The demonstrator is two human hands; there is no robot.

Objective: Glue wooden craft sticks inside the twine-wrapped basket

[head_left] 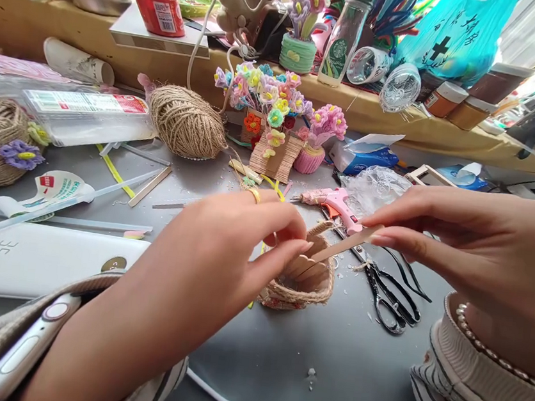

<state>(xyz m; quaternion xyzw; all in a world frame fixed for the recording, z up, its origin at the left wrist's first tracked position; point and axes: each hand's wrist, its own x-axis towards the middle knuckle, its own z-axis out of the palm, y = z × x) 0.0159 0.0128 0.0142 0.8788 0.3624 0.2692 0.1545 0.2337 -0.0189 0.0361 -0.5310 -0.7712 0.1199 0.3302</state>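
My right hand [455, 247] pinches one end of a flat wooden craft stick [347, 245] between thumb and fingers. The stick slants down to the left, its lower end over a small twine-wrapped basket [298, 296]. Rounded wooden stick ends show inside the basket, which stands upright on the grey table. My left hand [243, 243] is closed, thumb and fingertips together at the basket's left rim. What lies between those fingertips is hidden. Right behind the basket lies a pink glue gun [332, 203]. Black-handled scissors [389, 298] lie to the basket's right.
A twine ball [187, 120] and yarn flowers [265, 91] stand behind. A white power bank [43, 262] and clear glue sticks [59, 206] lie at left. On the back ledge are a glass bottle [347, 36], a red tub [157, 4] and a turquoise bag [453, 35].
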